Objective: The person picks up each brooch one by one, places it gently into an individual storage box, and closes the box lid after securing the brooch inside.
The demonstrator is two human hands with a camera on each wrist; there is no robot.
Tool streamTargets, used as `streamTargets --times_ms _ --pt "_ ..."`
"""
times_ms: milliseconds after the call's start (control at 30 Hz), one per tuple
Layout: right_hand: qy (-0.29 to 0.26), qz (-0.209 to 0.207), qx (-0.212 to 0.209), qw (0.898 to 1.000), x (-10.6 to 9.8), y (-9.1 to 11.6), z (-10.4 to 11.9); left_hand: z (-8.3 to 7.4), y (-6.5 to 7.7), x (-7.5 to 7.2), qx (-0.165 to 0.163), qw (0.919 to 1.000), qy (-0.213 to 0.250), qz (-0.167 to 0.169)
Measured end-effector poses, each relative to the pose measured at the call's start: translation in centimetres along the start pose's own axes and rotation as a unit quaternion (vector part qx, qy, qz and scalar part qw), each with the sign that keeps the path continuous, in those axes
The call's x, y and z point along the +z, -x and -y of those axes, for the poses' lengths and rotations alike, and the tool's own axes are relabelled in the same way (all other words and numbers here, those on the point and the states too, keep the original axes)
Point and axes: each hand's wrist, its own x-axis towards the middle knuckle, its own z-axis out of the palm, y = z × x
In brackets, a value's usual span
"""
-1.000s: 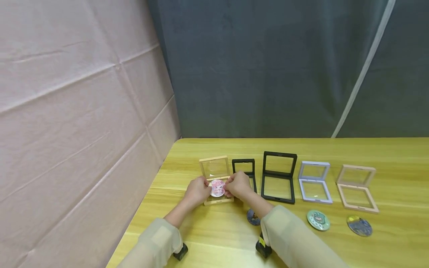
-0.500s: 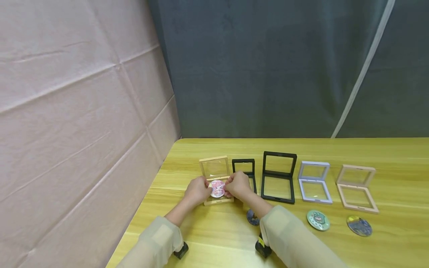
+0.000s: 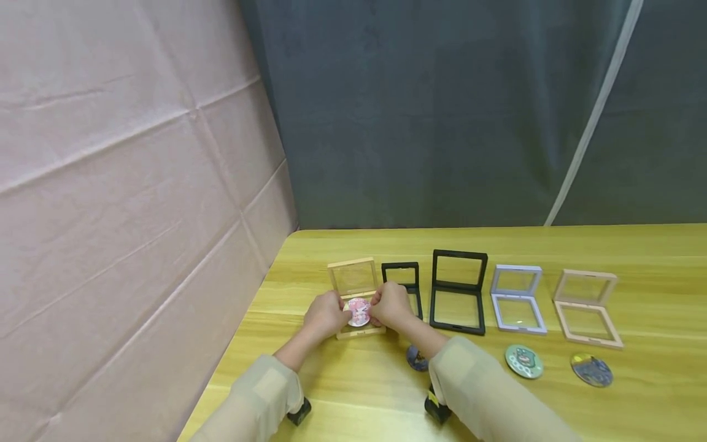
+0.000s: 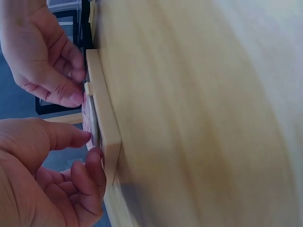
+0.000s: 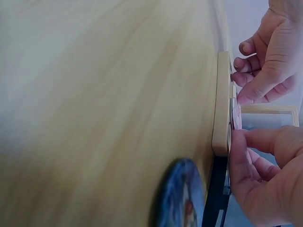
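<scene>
A round pink button badge [image 3: 358, 312] lies over the lower half of an opened light-wood-coloured display frame [image 3: 361, 334], whose clear-windowed lid leans up behind it. My left hand [image 3: 326, 314] pinches the badge's left edge with thumb and finger. On the opposite edge, my right hand [image 3: 393, 307] pinches with thumb and forefinger. The left wrist view shows the badge [image 4: 89, 118] edge-on at the frame's inner face, between both hands. Fingertips partly cover its rim in the right wrist view, where the frame's side [image 5: 221, 104] is visible.
To the right stand opened frames: a small black one [image 3: 401, 265], a larger black one [image 3: 457, 330], a lilac one [image 3: 519, 330] and a pale pink one [image 3: 593, 341]. Nearer lie a dark blue badge [image 3: 417, 358], a green badge [image 3: 524, 361] and a blue-yellow badge [image 3: 591, 370].
The pink badge's picture appears turned a little between the fingers. Both hands stay at nearly the same place, and the head view has shifted slightly.
</scene>
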Motion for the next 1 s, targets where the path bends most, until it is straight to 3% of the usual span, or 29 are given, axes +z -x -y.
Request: streamTargets --times_ms 200,467,700,1000 --pt "0.083 0.008 -0.033 0.996 -0.6 0.9 -0.5 0.5 0.2 -0.7 -0.011 0.9998 0.007 -0.015" --pt "0.125 0.076 -0.018 0.989 -1.5 2.2 -0.6 0.2 -0.4 -2.4 -0.029 0.9984 -0.003 -0.049" --pt "0.139 0.088 -0.011 0.986 -1.4 2.2 -0.5 0.0 -1.5 -3.5 -0.047 0.9976 0.033 -0.039" --pt "0.170 0.074 -0.030 0.982 -1.3 1.9 -0.1 -0.6 -2.0 -4.0 -0.011 0.9991 0.033 -0.026"
